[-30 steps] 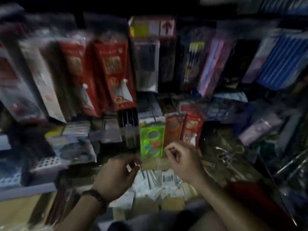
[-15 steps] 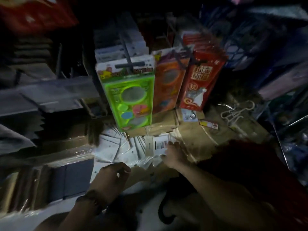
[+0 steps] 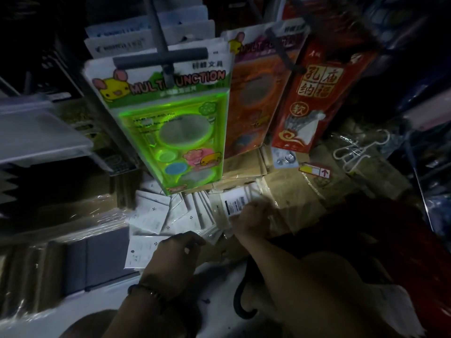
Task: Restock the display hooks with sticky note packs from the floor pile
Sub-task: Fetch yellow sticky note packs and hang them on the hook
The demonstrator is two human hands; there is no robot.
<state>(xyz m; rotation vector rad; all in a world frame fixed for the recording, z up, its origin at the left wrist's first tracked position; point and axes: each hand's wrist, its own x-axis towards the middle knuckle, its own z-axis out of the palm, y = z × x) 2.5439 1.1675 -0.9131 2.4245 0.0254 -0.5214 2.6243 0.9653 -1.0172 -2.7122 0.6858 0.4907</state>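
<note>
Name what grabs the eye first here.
The neon green pack hanging on the centre hook glows brightest, with a red pack further right. Below it, white packs lie fanned in a pile, where the right hand touches one with a barcode label.

Green pack (image 3: 175, 132) — "MULT…UNCTION", mid letters behind hook bar (image 3: 161, 58). Orange pack (image 3: 256, 93): "MULT…" only. Red pack (image 3: 314, 93): 孔庙 / 纳福, 软. Small tag (image 3: 314, 170) — red up arrow. White pack (image 3: 234, 201): barcode, unreadable.
</note>
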